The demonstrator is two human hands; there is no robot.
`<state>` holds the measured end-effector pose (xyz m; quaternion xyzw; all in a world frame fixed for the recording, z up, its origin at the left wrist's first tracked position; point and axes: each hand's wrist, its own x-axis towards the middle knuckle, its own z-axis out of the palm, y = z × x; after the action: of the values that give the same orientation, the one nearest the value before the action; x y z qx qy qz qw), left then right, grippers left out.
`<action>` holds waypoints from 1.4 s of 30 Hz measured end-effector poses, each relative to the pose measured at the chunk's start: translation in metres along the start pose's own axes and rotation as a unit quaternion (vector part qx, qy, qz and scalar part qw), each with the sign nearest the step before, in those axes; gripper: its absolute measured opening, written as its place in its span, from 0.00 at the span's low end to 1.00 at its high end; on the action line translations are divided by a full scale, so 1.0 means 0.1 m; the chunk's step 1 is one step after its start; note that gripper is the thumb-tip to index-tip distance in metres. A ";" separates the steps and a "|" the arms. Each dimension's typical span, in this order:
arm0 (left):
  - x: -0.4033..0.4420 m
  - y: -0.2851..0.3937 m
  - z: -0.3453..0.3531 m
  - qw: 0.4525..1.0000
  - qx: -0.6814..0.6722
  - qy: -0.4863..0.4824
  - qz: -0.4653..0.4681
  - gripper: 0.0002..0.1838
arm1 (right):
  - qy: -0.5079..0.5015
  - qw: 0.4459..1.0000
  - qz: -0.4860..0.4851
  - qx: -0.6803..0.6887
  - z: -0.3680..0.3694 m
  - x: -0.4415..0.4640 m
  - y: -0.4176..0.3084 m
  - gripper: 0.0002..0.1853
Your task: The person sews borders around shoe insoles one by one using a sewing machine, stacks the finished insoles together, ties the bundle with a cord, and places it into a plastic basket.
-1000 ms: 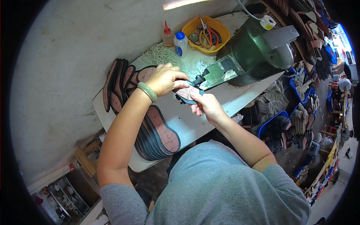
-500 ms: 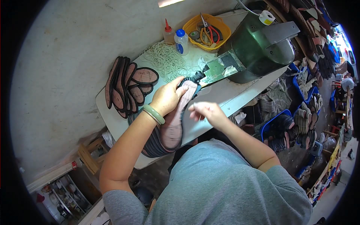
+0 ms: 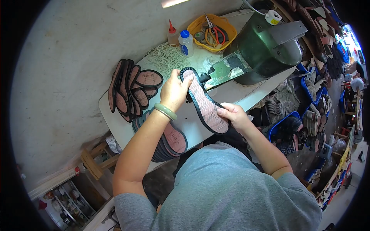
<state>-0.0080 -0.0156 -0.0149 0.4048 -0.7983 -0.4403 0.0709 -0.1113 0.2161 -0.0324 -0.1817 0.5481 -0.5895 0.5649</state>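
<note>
A pinkish shoe insole [image 3: 205, 103] with a black gathered edge is held slantwise in front of the green machine's arm [image 3: 229, 70]. My left hand [image 3: 174, 92] grips its upper end, thumb on the pink face. Lower down, my right hand [image 3: 234, 116] pinches the wider end, with the thumb on top and the other fingers mostly hidden underneath. Below my left wrist, a stack of dark-edged insoles [image 3: 175, 140] lies at the table's near edge. Farther left is a loose pile of black-edged insoles [image 3: 124, 90].
The green machine [image 3: 262, 50] takes up the table's right end. Behind are tangled pale cord [image 3: 167, 59], a red-tipped bottle [image 3: 173, 34], a blue-capped bottle [image 3: 186, 44] and a yellow basket [image 3: 192, 27] with pliers. Blue crates [image 3: 275, 129] of footwear parts stand on the right.
The insole has swung its lower end rightward, away from the stack. My right hand, blurred and apart from it before, now grips that end.
</note>
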 end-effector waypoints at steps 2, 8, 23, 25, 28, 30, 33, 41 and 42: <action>0.10 -0.05 0.00 0.999 0.015 0.026 0.028 0.26 | 0.000 1.000 -0.011 -0.003 -0.04 0.09 -0.02 0.14; 0.38 -0.17 -0.02 0.998 -0.004 0.063 0.027 0.28 | 0.025 0.999 -0.021 0.023 0.10 0.32 -0.16 0.15; -0.89 -1.30 -0.39 0.891 -0.408 0.074 -0.184 0.32 | -0.089 0.924 0.155 0.339 1.38 0.69 -0.64 0.17; -1.13 -1.32 -0.32 0.939 -0.281 0.143 -0.140 0.29 | -0.101 0.927 0.153 0.326 1.46 0.81 -0.59 0.16; -1.43 -1.47 -0.14 0.976 0.007 0.218 -0.002 0.27 | -0.059 0.950 0.129 0.277 1.79 0.96 -0.66 0.15; -1.59 -1.51 0.02 0.953 0.149 0.248 0.092 0.27 | -0.055 0.957 0.105 0.266 1.97 1.22 -0.67 0.14; -1.69 -1.51 0.13 0.961 0.111 0.245 0.061 0.27 | -0.093 0.943 0.129 0.292 2.19 1.41 -0.81 0.14; -1.75 -1.59 0.10 0.967 0.161 0.194 0.028 0.31 | -0.104 0.944 0.105 0.294 2.40 1.71 -0.78 0.14; -1.76 -1.58 0.13 0.968 0.167 0.187 0.017 0.31 | -0.101 0.951 0.078 0.282 2.41 1.79 -0.71 0.14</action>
<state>0.1944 0.0726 -0.1003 0.4728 -0.8397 -0.2156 0.1579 0.0033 -0.0622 0.0358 -0.0302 0.3123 -0.6528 0.6895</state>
